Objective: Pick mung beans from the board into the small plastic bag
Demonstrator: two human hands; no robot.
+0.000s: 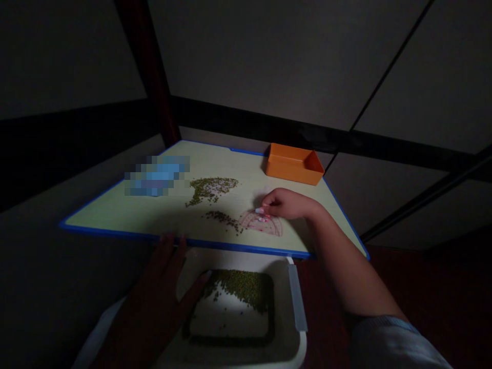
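My right hand [282,203] is closed in a pinch on a clear pink protractor [271,226], which lies low over the board with its curved edge toward me. Just left of the protractor is a strip of small dark beans [223,219]. A patch of small green beans [211,187] is spread farther back. In shadow, my left hand [165,279] has its fingers apart, the tips by the board's front edge and the thumb over a white plastic bin [290,307]. More green beans [246,287] are heaped at the far side of the bin's floor.
The pale board [126,218] has a blue rim and overhangs the back of the bin. An orange open box [294,170] stands at its back right. A blurred-out blue item [157,176] lies at the left. Panelled walls [269,61] rise behind.
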